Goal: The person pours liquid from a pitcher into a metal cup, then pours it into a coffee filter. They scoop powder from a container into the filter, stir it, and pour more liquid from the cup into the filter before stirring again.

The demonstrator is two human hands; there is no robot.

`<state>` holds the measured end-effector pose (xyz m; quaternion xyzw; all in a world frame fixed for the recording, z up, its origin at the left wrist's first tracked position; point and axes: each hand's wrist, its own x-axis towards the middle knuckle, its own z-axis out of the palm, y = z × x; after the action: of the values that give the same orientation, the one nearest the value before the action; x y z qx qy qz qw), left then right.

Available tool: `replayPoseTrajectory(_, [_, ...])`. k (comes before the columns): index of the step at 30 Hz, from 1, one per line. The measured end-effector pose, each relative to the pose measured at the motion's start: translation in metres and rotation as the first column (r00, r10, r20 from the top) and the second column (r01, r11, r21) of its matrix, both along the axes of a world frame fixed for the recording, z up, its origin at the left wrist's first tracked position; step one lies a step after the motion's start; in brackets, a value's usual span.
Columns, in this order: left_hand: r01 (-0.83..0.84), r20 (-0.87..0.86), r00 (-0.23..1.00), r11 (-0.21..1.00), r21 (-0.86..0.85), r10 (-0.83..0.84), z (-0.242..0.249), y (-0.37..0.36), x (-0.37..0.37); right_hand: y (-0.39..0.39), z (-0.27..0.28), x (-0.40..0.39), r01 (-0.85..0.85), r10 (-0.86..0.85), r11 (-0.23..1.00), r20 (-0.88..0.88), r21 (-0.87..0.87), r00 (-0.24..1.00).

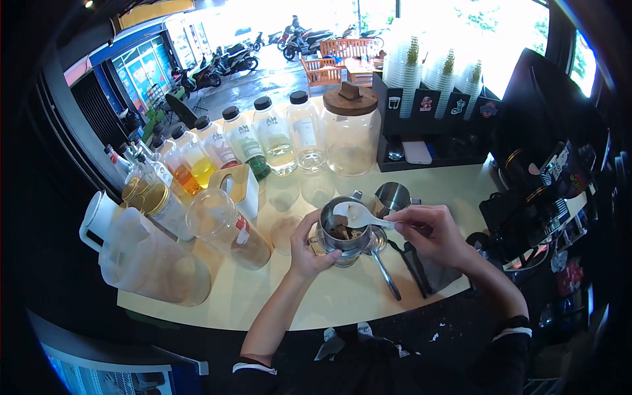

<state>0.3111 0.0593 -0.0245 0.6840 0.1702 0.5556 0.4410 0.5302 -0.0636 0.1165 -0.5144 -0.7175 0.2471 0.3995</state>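
My left hand (307, 255) is wrapped round a metal coffee filter cup (327, 216), which sits on what looks like a clear glass (347, 261). Dark brown coffee grounds (338, 230) lie inside the metal cup. Between the thumb and fingers of my right hand (431, 234) is the handle of a white plastic spoon (366, 216), its bowl tilted over the cup's opening. Just right of the cup, a metal utensil with a long handle (387, 276) rests on the counter. Beyond my right hand stands a stainless steel pitcher (393, 196).
To the left are a clear plastic jug (151, 263) and a tall clear cup (240, 238). Several black-capped bottles (273, 141) and a wooden-lidded jar (351, 135) line the back. Stacked cups fill a black rack (421, 122). Black tongs (409, 266) lie at right.
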Motion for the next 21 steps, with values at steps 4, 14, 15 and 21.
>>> replayPoseTrajectory(4, [-0.015, -0.028, 0.999, 1.0, 0.024, 0.015, 0.001, 0.0, -0.001, 0.003, -0.002, -0.002, -0.02, 0.021, 1.0, -0.007, 0.019, 1.0])
replayPoseTrajectory(14, [0.006, -0.014, 1.0, 1.0, 0.002, -0.006, 0.005, -0.003, 0.0, 0.017, -0.004, 0.002, 0.007, -0.008, 1.0, 0.057, 0.024, 0.998])
replayPoseTrajectory(15, [0.004, -0.012, 1.0, 1.0, 0.003, -0.004, 0.005, -0.003, -0.001, 0.016, -0.003, 0.001, 0.017, -0.019, 0.999, 0.048, 0.046, 0.999])
replayPoseTrajectory(21, [-0.001, -0.027, 1.0, 1.0, 0.007, 0.002, 0.004, -0.002, -0.001, 0.015, -0.003, 0.004, 0.027, -0.031, 0.998, 0.069, 0.063, 0.997])
